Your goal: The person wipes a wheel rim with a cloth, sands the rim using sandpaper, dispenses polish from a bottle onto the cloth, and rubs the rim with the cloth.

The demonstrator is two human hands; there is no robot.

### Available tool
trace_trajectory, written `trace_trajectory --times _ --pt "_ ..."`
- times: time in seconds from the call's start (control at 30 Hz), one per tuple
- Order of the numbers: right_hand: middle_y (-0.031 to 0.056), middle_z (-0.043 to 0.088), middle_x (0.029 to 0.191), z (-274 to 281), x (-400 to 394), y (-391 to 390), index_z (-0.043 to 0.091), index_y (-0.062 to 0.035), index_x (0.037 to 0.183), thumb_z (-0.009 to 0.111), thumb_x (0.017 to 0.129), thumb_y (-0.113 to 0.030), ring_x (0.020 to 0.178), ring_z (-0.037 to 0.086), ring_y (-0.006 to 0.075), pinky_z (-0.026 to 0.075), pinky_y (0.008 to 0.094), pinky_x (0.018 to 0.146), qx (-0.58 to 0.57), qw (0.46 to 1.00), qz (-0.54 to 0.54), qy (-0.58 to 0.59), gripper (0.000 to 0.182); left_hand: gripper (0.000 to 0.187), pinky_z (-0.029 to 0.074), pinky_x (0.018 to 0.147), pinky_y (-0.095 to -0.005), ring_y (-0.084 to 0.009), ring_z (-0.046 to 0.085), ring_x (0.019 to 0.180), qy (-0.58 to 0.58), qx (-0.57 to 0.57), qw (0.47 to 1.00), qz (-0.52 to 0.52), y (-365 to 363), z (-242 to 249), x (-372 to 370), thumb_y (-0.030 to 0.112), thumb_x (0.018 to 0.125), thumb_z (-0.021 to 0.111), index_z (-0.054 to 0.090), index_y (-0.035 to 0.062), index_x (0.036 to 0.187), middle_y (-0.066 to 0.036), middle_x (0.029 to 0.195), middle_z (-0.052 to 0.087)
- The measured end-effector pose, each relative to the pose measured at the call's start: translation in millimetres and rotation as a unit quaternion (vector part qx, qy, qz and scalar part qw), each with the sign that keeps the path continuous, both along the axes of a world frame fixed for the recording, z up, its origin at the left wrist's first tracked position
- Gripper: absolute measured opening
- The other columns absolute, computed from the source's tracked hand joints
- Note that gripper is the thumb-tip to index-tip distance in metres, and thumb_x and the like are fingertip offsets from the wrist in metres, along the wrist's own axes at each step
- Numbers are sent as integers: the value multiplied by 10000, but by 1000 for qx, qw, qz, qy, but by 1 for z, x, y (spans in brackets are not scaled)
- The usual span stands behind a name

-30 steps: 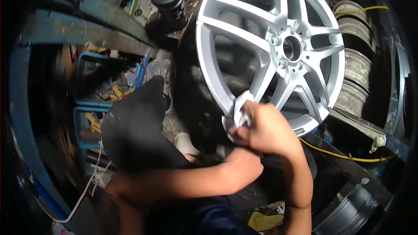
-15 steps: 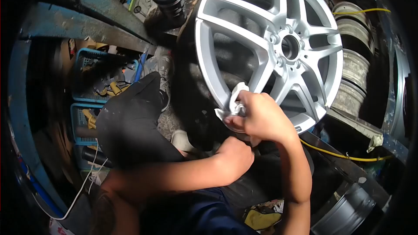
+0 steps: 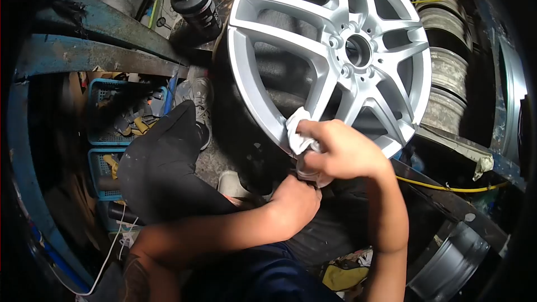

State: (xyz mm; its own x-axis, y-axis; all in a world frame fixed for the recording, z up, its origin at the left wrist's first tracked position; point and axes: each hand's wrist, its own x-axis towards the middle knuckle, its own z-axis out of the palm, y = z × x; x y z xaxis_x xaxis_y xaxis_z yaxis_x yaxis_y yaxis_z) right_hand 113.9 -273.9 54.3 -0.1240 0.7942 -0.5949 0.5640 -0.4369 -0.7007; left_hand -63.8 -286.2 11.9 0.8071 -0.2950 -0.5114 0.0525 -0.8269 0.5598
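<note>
A silver alloy wheel rim (image 3: 324, 50) with several spokes fills the upper middle, its face towards me. My right hand (image 3: 344, 148) pinches a crumpled white cloth (image 3: 299, 131) that touches the rim's lower left edge. Just below it, my left hand (image 3: 296, 204) is closed beside the bottom of the wheel, near a hanging part of the cloth. The fingers of that hand are mostly turned away, and what they hold, if anything, is hidden.
A black bottle (image 3: 197, 11) with a red and white cap stands upper left. Blue baskets (image 3: 92, 113) hold assorted pieces at left. Stacked rims (image 3: 446, 72) and a yellow hose (image 3: 447, 186) lie right; another rim (image 3: 450, 263) sits lower right.
The wheel and surroundings have shifted slightly left in view. My right hand's grip on the cloth has changed, and more of the cloth shows against the rim and below the fingers.
</note>
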Motion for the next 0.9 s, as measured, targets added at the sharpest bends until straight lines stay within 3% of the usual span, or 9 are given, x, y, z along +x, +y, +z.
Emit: trace_trajectory --times 0.1,0.3,0.4,0.5,0.6,0.63,0.77,0.87,0.9 --pt "231 624 696 12 28 -11 589 29 1061 642 784 -84 617 662 360 529 448 640 12 996 -88 15 303 392 500 969 -450 -259 705 1052 -95 54 994 17 2 4 -7 176 964 581 661 57 1328 -103 1114 741" --pt "260 690 753 19 -14 -9 633 4 1106 612 802 -159 739 699 469 552 583 723 31 983 57 -173 345 370 482 1010 -449 -255 653 1188 -110 54 992 34 -1 -3 -6 181 967 578 694 83 1305 -92 1164 727" --pt "249 694 718 21 -46 -7 655 15 1143 642 830 -221 735 712 455 574 565 726 -11 973 55 -222 393 383 487 1026 -453 -276 626 1236 -181 30 976 119 2 -1 -14 176 957 581 691 72 1309 -109 1291 693" --pt "254 698 723 4 -36 -2 631 56 1092 703 849 -256 748 723 447 575 563 713 18 984 15 -176 401 414 490 1030 -477 -286 613 1256 88 -64 994 24 6 12 5 181 963 577 663 83 1356 -122 1366 660" --pt "250 707 740 19 -50 -5 615 77 1033 728 882 -302 760 728 441 578 555 718 4 981 47 -186 424 424 513 999 -459 -283 648 1206 -194 61 974 103 -18 -17 -21 181 971 569 644 90 1379 -120 1314 675" --pt "241 676 708 16 -49 -8 589 71 1038 770 890 -343 754 706 451 546 532 693 14 986 31 -166 475 418 527 981 -449 -270 690 1131 -220 101 968 66 -17 -19 -24 220 972 600 647 79 1363 -109 1206 711" --pt "235 698 740 -4 -31 7 577 68 1094 801 867 -344 774 705 466 561 526 715 -9 993 11 -115 520 443 559 918 -473 -255 703 1102 47 -55 996 48 9 17 -2 293 962 659 649 80 1351 -111 1146 733" --pt "260 683 731 14 -47 -11 567 61 1096 803 859 -354 755 692 487 548 550 708 19 990 9 -138 533 441 585 834 -406 -268 723 1046 -201 128 970 44 -7 -11 -23 271 946 681 651 93 1348 -124 1136 734" --pt "265 682 728 11 -47 -10 567 54 1075 807 850 -353 751 689 493 549 556 708 21 990 -5 -141 523 424 581 853 -448 -298 700 1108 -226 110 967 35 0 -9 -18 260 951 660 655 103 1345 -150 1221 706"
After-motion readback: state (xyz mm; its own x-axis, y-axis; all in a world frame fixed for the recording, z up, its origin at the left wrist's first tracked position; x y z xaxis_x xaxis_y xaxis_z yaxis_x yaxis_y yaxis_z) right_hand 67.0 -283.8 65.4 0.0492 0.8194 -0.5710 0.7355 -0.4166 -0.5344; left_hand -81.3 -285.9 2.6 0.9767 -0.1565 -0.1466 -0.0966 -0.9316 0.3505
